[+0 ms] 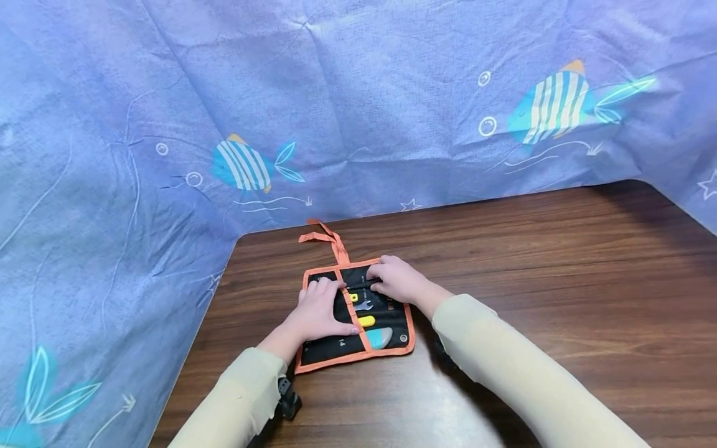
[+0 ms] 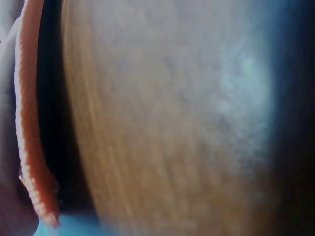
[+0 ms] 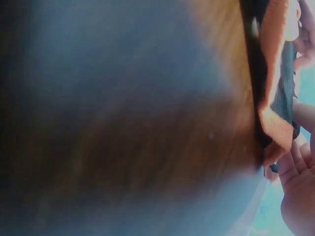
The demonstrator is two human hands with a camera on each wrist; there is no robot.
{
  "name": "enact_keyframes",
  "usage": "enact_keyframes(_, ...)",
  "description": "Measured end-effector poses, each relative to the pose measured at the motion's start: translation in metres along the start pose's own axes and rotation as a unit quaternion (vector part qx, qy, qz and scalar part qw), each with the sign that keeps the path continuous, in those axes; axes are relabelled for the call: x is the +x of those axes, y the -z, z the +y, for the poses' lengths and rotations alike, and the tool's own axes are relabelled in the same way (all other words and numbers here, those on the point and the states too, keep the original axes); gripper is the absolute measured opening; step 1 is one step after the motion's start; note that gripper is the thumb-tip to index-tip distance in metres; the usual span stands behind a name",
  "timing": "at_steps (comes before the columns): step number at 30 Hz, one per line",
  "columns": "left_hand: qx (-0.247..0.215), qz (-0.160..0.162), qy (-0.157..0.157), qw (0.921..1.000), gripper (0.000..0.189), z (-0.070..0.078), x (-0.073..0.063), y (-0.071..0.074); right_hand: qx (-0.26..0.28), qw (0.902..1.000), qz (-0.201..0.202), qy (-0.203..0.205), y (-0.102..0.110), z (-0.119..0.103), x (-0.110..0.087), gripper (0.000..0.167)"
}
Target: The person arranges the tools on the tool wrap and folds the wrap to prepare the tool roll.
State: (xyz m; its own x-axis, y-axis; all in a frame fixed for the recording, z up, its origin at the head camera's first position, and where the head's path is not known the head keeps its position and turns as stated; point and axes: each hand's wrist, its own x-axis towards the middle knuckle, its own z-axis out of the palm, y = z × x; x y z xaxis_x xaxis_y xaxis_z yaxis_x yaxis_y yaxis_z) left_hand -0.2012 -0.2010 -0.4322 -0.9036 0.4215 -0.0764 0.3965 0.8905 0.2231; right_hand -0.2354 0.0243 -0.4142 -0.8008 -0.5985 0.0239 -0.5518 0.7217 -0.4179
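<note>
Backdrop was a creased blue-purple cloth [image 1: 386, 93] that ran down the left side too, with a striped teal fish [image 1: 242, 163] left of centre and a bigger striped fish [image 1: 551, 107] over on the right, white bubbles [image 1: 488, 126] beside each. Below that sat a dark brown wood-grain surface [image 1: 538, 280], kinda shiny up close.

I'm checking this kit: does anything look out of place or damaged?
Nothing stands out: the wrench and teal handle sit in the pouch, its orange ties loose. The left hand and right hand hide parts.
</note>
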Motion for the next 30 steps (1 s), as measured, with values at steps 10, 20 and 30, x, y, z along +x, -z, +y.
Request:
enact_keyframes(10, -0.007, 0.0, -0.009, 0.9999, 0.105, 0.0, -0.002, -0.002, 0.016, 0.9995, -0.025, -0.016, -0.004, 0.001, 0.002, 0.019)
enact_keyframes(20, -0.019, -0.003, -0.023, 0.9995, 0.104, -0.003, -0.001, -0.002, 0.006, 0.9997, -0.025, 0.0, -0.006, -0.004, 0.009, 0.014)
enact_keyframes(30, -0.03, 0.002, -0.015, 0.9994, 0.103, -0.005, -0.002, -0.002, 0.011, 0.9986, -0.038, -0.036, -0.009, -0.01, 0.017, 0.022)
